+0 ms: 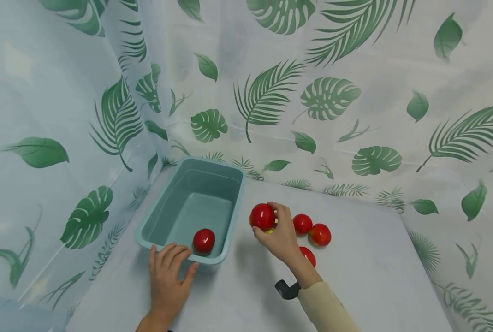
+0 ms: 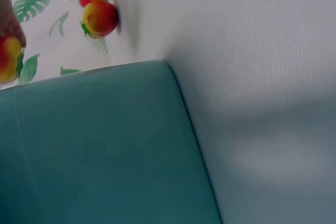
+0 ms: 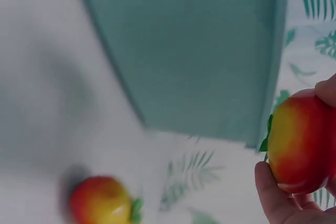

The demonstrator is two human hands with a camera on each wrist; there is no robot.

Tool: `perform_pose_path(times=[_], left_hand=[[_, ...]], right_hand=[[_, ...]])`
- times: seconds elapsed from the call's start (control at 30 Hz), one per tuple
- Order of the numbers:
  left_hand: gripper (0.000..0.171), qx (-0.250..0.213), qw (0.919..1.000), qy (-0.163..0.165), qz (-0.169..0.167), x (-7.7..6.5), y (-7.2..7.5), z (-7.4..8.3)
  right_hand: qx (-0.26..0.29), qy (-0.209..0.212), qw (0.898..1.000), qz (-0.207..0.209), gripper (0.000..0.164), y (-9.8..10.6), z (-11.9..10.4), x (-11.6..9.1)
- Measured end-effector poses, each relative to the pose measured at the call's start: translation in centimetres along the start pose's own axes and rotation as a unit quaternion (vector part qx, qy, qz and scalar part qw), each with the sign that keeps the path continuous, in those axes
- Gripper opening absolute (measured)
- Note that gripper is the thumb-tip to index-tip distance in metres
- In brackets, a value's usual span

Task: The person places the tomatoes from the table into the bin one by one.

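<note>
In the head view my right hand (image 1: pixel 281 235) holds a red fruit (image 1: pixel 262 216) between thumb and fingers, to the right of the teal basin (image 1: pixel 238 203). In the right wrist view this held fruit (image 3: pixel 299 142) is red shading to yellow, with a green leafy top facing the basin. My left hand (image 1: pixel 169 276) rests its fingertips at the basin's near rim, thumb spread to the right. Inside the basin, in the near right corner, lies another red fruit (image 1: pixel 204 241). The left wrist view shows the basin's outer wall (image 2: pixel 105 145), not the left hand.
Right of my right hand are more red fruits on the white table: one at the back (image 1: pixel 302 224), one farther right (image 1: pixel 320 234), and one partly hidden by the wrist (image 1: pixel 307 257). A black piece (image 1: pixel 287 290) sits at the right wrist. Leaf-printed sheeting (image 1: pixel 267 157) stands behind and left.
</note>
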State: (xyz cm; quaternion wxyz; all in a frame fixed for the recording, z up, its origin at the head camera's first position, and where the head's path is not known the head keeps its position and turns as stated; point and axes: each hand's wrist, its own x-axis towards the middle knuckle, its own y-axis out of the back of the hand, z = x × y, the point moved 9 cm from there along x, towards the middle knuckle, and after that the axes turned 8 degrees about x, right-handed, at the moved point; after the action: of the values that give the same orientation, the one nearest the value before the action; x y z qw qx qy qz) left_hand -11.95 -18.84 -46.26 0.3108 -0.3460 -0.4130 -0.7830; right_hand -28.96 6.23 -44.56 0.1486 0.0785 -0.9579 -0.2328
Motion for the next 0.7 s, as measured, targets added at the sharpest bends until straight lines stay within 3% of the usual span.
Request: perform_pose_path(times=[0.23, 0.47, 0.7], left_hand=[[0.034, -0.01, 0.9997, 0.017, -0.017, -0.2, -0.2, -0.3], [0.035, -0.003, 0.9994, 0.025, -0.025, -0.3, -0.4, -0.5], [0.031, 0.003, 0.9994, 0.015, -0.03, -0.2, -0.3, -0.2]], right_hand=[[0.063, 0.031, 0.997, -0.017, 0.072, -2.4, -3.1, 2.5], [0.107, 0.02, 0.993, -0.056, 0.071, -6.2, -4.8, 4.0], [0.095, 0.026, 0.99, -0.102, 0.069, -9.4, -5.9, 4.5]])
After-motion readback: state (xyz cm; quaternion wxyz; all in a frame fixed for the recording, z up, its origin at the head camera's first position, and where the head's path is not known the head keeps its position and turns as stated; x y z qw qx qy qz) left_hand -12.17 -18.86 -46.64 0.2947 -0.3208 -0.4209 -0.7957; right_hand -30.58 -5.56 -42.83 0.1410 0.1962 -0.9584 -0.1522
